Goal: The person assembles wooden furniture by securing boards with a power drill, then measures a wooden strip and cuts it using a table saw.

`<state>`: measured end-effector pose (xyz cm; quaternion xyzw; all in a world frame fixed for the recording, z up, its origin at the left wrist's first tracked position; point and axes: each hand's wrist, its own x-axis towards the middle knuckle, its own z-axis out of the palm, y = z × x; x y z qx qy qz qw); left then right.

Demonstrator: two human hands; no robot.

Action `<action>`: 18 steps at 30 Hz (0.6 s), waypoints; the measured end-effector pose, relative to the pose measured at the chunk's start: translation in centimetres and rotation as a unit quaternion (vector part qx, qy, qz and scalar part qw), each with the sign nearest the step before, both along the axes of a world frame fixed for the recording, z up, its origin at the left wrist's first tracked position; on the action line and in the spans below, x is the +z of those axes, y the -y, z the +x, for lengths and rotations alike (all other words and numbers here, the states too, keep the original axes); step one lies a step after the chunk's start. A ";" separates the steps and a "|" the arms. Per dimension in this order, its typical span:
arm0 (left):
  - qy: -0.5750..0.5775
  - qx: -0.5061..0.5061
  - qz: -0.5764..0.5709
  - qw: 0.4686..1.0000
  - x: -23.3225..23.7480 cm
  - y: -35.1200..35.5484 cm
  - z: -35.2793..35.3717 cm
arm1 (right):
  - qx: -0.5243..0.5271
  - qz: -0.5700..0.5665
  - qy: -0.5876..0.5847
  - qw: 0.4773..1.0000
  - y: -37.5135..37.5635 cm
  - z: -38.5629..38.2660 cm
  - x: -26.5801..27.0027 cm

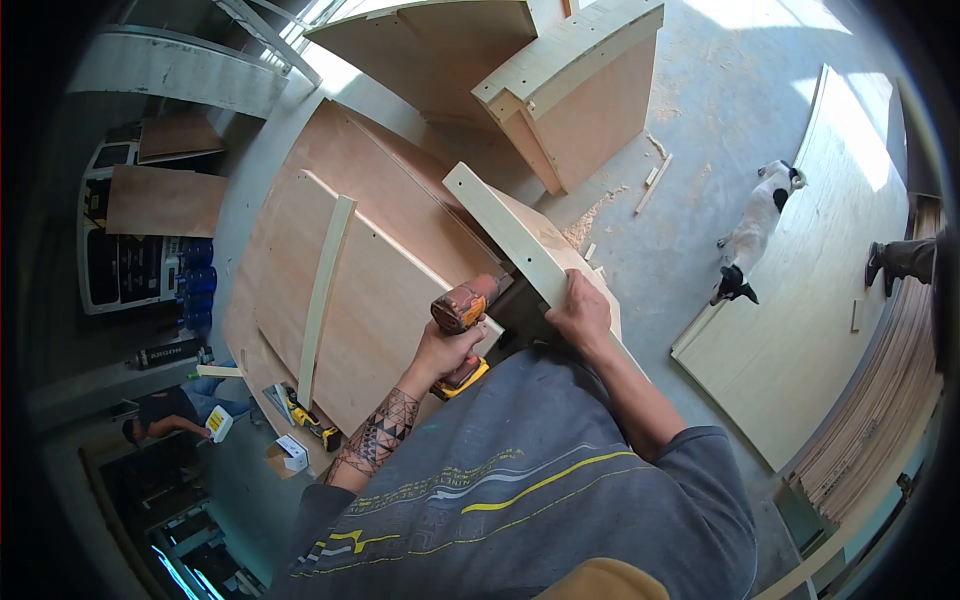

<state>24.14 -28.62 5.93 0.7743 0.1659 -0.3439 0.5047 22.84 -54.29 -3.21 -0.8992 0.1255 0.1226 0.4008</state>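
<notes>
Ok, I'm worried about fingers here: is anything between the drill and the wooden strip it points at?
Nothing visible does. The drill in the left hand has its nose right at the edge of the wooden strip. The right hand grips the strip just beside that spot, close but out of the drill's line.

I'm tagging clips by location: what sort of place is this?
Likely a woodworking shop: plywood panels lie stacked, sawdust litters the concrete floor, and the left hand holds a cordless drill.
</notes>
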 end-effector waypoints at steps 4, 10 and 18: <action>0.045 0.089 -0.033 0.994 1.8 -2.9 -3.4 | 0.010 -0.057 -0.012 0.998 3.5 6.3 0.7; 0.090 0.203 0.029 0.975 2.6 -7.3 -8.7 | 0.036 -0.083 0.012 0.996 2.8 13.4 2.1; 0.107 0.286 0.132 0.943 2.3 -9.6 -16.0 | 0.083 0.048 0.110 0.989 -3.6 20.0 -5.3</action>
